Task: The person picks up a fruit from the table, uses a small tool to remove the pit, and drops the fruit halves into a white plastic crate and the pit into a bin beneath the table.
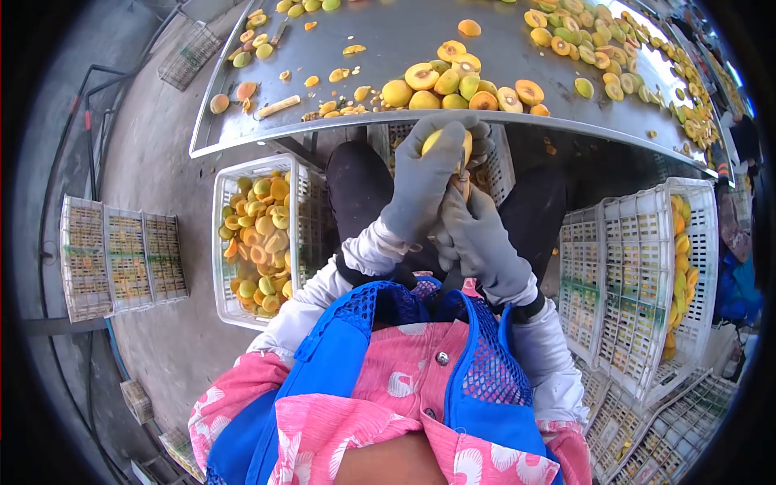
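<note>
My left hand (422,187), in a grey glove, is closed around a yellow peach (440,144) just off the table's near edge. My right hand (487,245), also gloved in grey, sits below it, wrapped round the wooden handle of a small pitting knife (462,184). The tool's thin metal part points up against the peach; its tip is hidden by the fingers. Just beyond my hands, a pile of cut and whole peaches (424,78) lies along the edge of the metal table (339,129).
A white crate (220,275) of peach halves stands left of my legs. Another crate (643,267) with peaches is at right. An empty-looking crate (121,259) lies far left. On the table are a wooden-handled tool (279,107), scraps and a large peach heap (594,36).
</note>
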Motion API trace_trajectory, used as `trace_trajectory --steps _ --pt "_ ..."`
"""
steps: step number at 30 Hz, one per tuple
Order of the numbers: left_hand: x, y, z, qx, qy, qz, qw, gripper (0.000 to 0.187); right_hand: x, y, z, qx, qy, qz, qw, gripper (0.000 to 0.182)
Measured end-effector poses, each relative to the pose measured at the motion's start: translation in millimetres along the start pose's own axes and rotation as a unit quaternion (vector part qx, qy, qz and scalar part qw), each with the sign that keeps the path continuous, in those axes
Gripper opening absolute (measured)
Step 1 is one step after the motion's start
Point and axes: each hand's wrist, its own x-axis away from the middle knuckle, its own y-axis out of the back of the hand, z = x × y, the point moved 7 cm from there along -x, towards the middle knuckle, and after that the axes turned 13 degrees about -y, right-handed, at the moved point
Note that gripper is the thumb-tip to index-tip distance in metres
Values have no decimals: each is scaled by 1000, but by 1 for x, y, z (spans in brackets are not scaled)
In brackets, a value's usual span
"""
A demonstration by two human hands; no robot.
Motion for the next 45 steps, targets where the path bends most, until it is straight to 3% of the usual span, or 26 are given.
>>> trace_trajectory --steps 3,4,5,6,7,8,9,10,12,13,15,16,17,18,19,20,22,23,27,29,31,33,37,39,43,45 --pt "-4 0 3 -48 -14 48 998 33 -4 4 -5 -20 20 22 999 15" --pt "-5 2 2 -48 -15 50 997 33 -8 13 0 89 101 -46 990 18" --pt "-6 3 5 -26 41 71 996 35 -11 20 6 193 182 -113 957 21" --pt "-4 7 8 -7 98 89 991 37 -25 32 2 192 184 -112 957 21" --pt "-6 22 6 -10 100 86 991 37 -30 43 8 268 298 -147 905 22" --pt "-13 25 2 -160 30 230 959 39 -25 43 13 340 405 -178 830 24" --pt "-14 19 -3 -301 -42 365 880 42 -15 39 21 351 347 -157 855 23" --pt "-22 22 -5 -302 -45 363 881 42 -13 38 24 353 349 -156 854 23" --pt "-29 18 -9 -455 -41 416 786 44 -13 33 26 442 341 -185 809 22" --pt "-28 36 6 -419 40 352 836 44 -14 32 27 441 343 -184 809 22" --pt "-27 49 26 -396 19 302 867 33 -4 38 37 465 381 -302 740 19" --pt "-31 58 29 -370 -4 251 894 25 0 39 42 467 382 -301 739 19" --pt "-31 54 23 -368 -5 249 896 25 6 55 50 284 337 -261 859 19" --pt "-22 52 22 -211 115 199 950 29 6 67 48 88 272 -208 935 19" --pt "-10 48 27 -45 231 143 961 33 2 64 44 -10 238 -116 964 21" --pt "-5 42 32 -43 233 145 961 33 3 60 39 -11 238 -119 964 21" --pt "-8 32 34 89 138 40 986 33 -5 39 16 109 129 -99 981 23" --pt "-11 24 23 -55 41 142 987 30 -5 38 13 145 116 -102 977 25" --pt "-8 18 16 -197 -55 207 957 33 -29 49 3 200 251 -194 927 25" --pt "-9 16 15 -211 -67 215 951 31 -20 45 10 270 306 -231 883 24" --pt "-10 13 15 -223 -80 224 945 29 -17 41 13 272 301 -229 885 24" --pt "-11 15 23 -53 -7 149 987 31 -16 38 13 275 294 -228 887 24" --pt "-11 28 41 33 38 53 997 36 -18 37 15 259 322 -223 883 23" --pt "-12 20 27 -39 -39 90 994 37 -20 34 15 255 333 -221 881 22" --pt "-7 9 22 -4 -8 14 1000 37 -22 27 8 156 258 -172 938 25" --pt "-7 6 14 19 -58 12 998 32 -15 25 15 121 204 -145 961 27"
